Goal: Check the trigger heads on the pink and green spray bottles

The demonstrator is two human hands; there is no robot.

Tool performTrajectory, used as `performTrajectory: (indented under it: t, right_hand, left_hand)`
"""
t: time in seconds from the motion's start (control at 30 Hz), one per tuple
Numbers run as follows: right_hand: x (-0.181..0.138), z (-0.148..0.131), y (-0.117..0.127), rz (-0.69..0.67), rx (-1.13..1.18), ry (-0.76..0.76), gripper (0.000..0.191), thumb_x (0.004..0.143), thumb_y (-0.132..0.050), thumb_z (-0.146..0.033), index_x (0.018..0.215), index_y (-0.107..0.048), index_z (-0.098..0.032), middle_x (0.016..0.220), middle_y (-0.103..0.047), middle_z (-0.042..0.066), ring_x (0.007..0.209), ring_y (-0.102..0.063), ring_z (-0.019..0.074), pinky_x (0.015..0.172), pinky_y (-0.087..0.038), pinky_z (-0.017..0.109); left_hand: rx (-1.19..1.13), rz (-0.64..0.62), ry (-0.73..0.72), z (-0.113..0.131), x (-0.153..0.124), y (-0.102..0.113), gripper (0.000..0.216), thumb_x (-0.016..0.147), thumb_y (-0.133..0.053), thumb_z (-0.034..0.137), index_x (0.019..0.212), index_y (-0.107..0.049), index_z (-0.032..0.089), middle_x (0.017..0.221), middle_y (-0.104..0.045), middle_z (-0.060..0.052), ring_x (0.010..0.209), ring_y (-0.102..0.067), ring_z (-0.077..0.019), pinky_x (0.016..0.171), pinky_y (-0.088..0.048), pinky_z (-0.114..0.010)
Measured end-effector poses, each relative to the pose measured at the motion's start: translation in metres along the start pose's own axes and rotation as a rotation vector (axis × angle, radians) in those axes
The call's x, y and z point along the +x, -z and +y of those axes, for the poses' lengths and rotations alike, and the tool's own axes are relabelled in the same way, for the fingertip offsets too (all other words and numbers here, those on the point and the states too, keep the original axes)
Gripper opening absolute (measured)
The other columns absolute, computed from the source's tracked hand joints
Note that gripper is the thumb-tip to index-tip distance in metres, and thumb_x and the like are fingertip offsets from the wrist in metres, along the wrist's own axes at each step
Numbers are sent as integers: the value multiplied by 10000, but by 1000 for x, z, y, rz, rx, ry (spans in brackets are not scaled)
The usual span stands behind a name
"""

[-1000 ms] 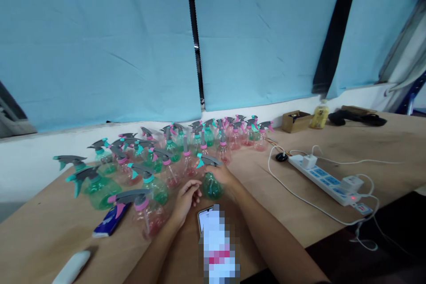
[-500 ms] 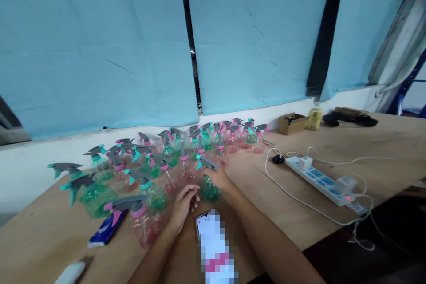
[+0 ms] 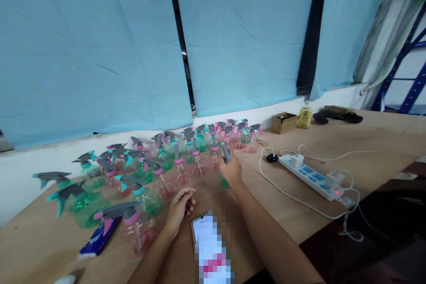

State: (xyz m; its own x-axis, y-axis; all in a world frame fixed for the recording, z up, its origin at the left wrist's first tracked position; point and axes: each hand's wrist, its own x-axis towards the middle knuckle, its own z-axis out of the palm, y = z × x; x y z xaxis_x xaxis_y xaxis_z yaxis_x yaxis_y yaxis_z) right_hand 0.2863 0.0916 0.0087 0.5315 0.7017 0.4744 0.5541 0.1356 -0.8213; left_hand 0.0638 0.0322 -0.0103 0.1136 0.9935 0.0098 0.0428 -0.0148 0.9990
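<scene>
My right hand (image 3: 232, 169) is wrapped round the neck of a green spray bottle (image 3: 225, 182), whose grey and turquoise trigger head shows above the fingers. That bottle is upright at the right front of the group, its body mostly hidden by the hand. My left hand (image 3: 181, 206) rests above the table with loosely bent fingers and nothing in it. Left of it stand a clear spray bottle with a pink collar (image 3: 140, 230) and a green one with a turquoise collar (image 3: 148, 202). A phone (image 3: 208, 244) lies between my forearms, its screen blurred out.
Several more pink and green spray bottles (image 3: 179, 173) crowd the wooden table (image 3: 266, 204) toward the wall. A blue packet (image 3: 99, 238) lies at front left. A power strip (image 3: 313, 177) with white cables is at right; a cardboard box (image 3: 284, 124) and yellow drink bottle (image 3: 304, 116) stand behind.
My right hand has moved right and away from me with the green spray bottle, which has turned in the grip. My left hand stays near the phone. The view has shifted slightly right.
</scene>
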Motion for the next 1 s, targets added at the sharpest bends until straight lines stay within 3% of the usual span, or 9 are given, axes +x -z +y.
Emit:
performTrajectory:
  t: [0.13,0.27,0.53,0.7,0.8,0.9,1.0]
  right_hand:
    - [6,16,4,96,-63,86,509,818,-534,-310,1306,-490,-174,998,-665,115,878,-620,258,782,-437,335]
    - [11,36,2,191,-78,233,602,828,-510,-293,1385,-375,-111,1211,-585,185,1101,-550,288,924,-418,396]
    - [7,44,-7,250,-188,205,536,923,-444,-435,1358,-403,-124,1220,-513,200,1168,-453,331,968,-353,484]
    - [2,39,-6,312,-248,162,604,888,-486,-522,1320,-405,-107,1233,-461,236,1179,-411,381,949,-330,556]
    - [0,30,1,378,-195,222,649,865,-527,-509,1331,-365,-88,1292,-410,264,1223,-379,393,970,-313,587]
    - [-9,15,7,315,-15,402,470,878,-522,-368,1278,-438,-135,1307,-425,217,1257,-395,334,1036,-293,545]
    - [-23,2,2,33,176,540,232,898,-484,-269,1097,-584,-202,1110,-581,116,1087,-533,251,1015,-349,433]
  left_hand:
    - [0,8,-9,1,-1,0,343,719,-646,474,911,-645,190,637,-586,29,497,-529,-112,442,-319,-194]
    - [-2,6,-13,1,-1,2,340,726,-649,466,916,-647,184,644,-589,24,502,-534,-110,441,-327,-191]
    - [-13,-6,-7,-2,1,2,345,723,-660,473,921,-656,191,645,-603,25,496,-541,-103,435,-333,-185]
    - [-18,-7,-16,-3,1,2,359,713,-670,486,917,-659,191,636,-604,24,494,-543,-105,434,-330,-184]
    - [-20,-7,-19,-2,1,2,364,712,-668,492,915,-659,190,638,-603,22,497,-544,-107,431,-326,-185]
    - [-17,-9,-11,-1,0,2,357,711,-667,486,912,-659,192,633,-603,23,494,-540,-104,433,-325,-186]
    - [-13,-21,-7,-2,0,1,327,733,-654,465,913,-655,192,631,-594,28,496,-531,-97,435,-320,-180]
